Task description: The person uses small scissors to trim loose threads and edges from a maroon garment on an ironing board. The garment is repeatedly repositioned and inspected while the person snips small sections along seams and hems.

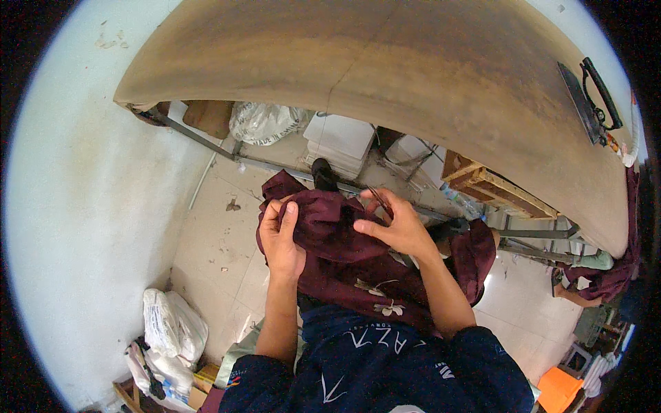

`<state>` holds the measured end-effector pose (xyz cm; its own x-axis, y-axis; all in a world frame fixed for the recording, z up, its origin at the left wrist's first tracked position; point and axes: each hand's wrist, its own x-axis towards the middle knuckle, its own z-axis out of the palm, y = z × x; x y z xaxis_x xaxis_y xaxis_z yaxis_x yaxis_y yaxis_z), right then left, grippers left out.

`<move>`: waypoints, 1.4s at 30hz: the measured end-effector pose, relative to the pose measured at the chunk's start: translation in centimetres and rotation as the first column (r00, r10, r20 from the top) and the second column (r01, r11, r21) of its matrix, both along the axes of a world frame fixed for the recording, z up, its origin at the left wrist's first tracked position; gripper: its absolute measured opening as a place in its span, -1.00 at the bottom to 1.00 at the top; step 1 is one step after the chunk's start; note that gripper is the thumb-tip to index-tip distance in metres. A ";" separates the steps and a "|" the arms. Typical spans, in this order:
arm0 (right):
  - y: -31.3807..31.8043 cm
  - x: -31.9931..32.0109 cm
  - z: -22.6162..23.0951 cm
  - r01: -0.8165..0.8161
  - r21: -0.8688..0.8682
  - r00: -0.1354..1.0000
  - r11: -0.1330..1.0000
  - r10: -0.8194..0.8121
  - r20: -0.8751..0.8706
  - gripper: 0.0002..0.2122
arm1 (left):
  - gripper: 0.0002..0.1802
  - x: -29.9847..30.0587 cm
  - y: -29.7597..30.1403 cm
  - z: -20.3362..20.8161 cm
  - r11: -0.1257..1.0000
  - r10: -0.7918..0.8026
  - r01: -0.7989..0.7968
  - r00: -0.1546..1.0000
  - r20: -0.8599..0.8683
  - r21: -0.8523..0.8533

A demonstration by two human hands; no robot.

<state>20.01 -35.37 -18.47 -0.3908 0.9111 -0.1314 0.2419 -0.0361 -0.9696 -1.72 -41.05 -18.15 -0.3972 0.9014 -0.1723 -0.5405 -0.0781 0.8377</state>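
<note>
Dark maroon cloth [330, 237] with a few pale flower motifs lies gathered over my lap. My left hand [281, 237] pinches a fold of it between thumb and fingers, with the thumb on top. Just to the right, my right hand [396, 224] is raised over the cloth, its thumb apart from the curled fingers. Within those fingers sits a small, thin dark tool [379, 199] that looks like thread snips. Its tips are hard to make out, and I cannot tell whether they touch the cloth.
A brown-covered ironing table [358, 55] stretches ahead, an iron [590, 100] at its right end. Below are a white plastic bag [265, 122], pale stacked boards [337, 141] and a wooden crate [499, 186]. White bags [172, 327] rest by the left wall. Another person's limb [575, 296] shows far right.
</note>
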 end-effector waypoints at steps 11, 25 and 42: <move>-0.3 0.6 0.2 0.062 -0.242 0.942 0.968 -0.137 -0.306 -0.82 | -0.71 0.7 0.0 0.3 0.999 -0.026 0.027 0.999 -0.028 0.039; -2.9 -2.3 1.0 0.254 0.067 0.927 0.965 -0.223 -0.302 -0.83 | -0.19 1.7 -1.8 1.1 0.988 -0.154 0.138 0.867 -0.474 -0.068; -2.6 -2.1 1.1 0.135 -0.287 0.821 0.948 -0.269 -0.503 -0.85 | -0.89 3.0 -0.3 2.7 0.980 0.165 0.098 0.059 -0.985 0.170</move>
<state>17.96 -37.93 -17.41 -0.2706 0.9472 -0.1721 -0.3441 -0.2621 -0.9016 1.27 -41.40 -15.46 -0.1060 0.8367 0.5374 0.7925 -0.2553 0.5538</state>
